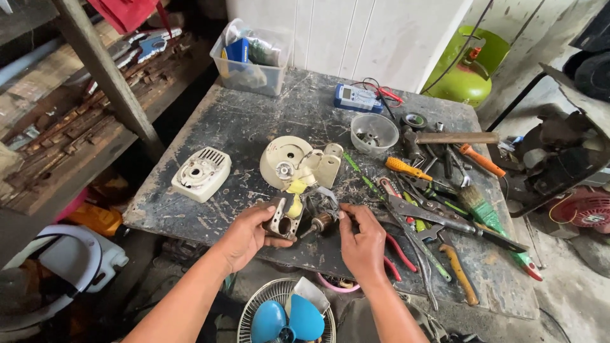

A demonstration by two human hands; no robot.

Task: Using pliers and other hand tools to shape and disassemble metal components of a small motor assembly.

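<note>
The left hand (244,234) is wrapped around a small motor (298,219), fingers curled on its metal frame so the body sits steady at the near edge of the bench (254,121). The right hand (362,241) comes in from three o'clock with its fingertips pinched close at the rotor end, where copper winding shows; whether it grips a small part or only touches the shaft I cannot tell. Held this way, one hand looks to serve as a clamp while the other works the end.

At twelve o'clock from the motor lie a cream round cover (286,160) and a bracket (329,164), joined to it by wires. At ten o'clock sits a white vented cap (201,173), well apart. Toward three and four o'clock the tools are heaped within reach: pliers (416,213), an orange screwdriver (406,169), a green brush (483,213), a hammer (457,138). A clear bowl (374,132) at one o'clock holds small parts, likely so they do not roll off. Farther back are a blue meter (357,98) and a plastic tub (251,63).

The bench top is dark, scratched and paint-flecked. A blue fan (286,317) rests below the near edge, a green gas cylinder (467,70) stands in the far corner, and rough wooden shelving (76,121) runs along the left.
</note>
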